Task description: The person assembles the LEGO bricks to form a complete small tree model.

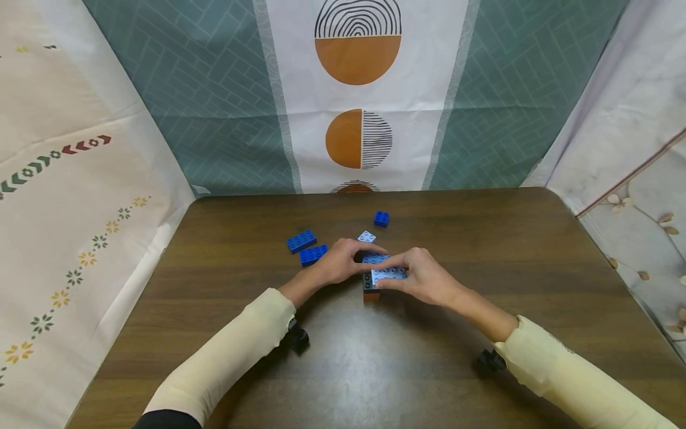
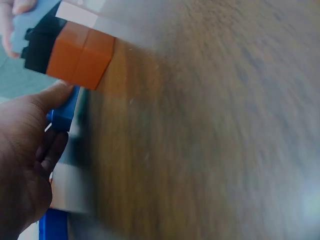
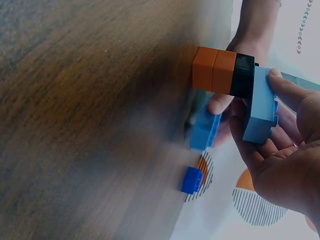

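Observation:
A stack of orange bricks (image 3: 212, 69) with a black brick (image 3: 242, 75) on top stands between the hands. My right hand (image 1: 426, 277) grips a light blue brick (image 3: 260, 105) by its sides, thumb and fingers opposed, at the top of the black brick. Just behind the stack, my left hand (image 1: 343, 260) pinches another blue brick (image 2: 65, 112) between thumb and fingers; in the head view this brick looks light blue and lies partly behind the right hand's brick. Past the left fingers, a further light blue brick (image 1: 367, 236) shows on the table.
Two dark blue bricks, one farther back (image 1: 302, 241) and one nearer (image 1: 313, 255), lie left of the left hand. A small blue brick (image 1: 382, 218) sits toward the back of the wooden table (image 1: 257, 357). Patterned cloth (image 1: 225, 107) hangs behind and at both sides.

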Demonstrator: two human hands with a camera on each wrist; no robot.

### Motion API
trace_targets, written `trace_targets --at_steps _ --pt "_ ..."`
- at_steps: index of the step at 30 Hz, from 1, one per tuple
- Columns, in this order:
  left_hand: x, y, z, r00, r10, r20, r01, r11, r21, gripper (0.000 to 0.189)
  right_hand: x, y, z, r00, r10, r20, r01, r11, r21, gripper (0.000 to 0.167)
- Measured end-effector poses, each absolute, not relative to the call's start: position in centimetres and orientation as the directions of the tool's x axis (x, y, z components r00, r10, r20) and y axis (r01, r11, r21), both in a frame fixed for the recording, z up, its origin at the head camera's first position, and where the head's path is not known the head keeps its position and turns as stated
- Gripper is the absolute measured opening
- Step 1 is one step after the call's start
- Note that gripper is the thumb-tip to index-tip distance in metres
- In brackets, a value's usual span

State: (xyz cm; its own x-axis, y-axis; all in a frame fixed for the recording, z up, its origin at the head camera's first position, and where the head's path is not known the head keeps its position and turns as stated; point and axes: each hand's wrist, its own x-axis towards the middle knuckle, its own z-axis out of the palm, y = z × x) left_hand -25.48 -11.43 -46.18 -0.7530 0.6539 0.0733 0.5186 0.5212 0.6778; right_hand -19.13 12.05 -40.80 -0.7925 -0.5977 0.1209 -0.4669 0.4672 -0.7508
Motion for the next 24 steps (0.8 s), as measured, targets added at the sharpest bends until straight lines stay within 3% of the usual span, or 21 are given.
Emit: trace_targets --at_steps 24 --pt "-20.3 -17.6 -44.0 -0.808 0.531 0.255 0.53 0.464 0.71 0.038 -19.0 11.8 -40.6 -0.81 -0.578 0.094 -0.441 0.497 -0.747 0.033"
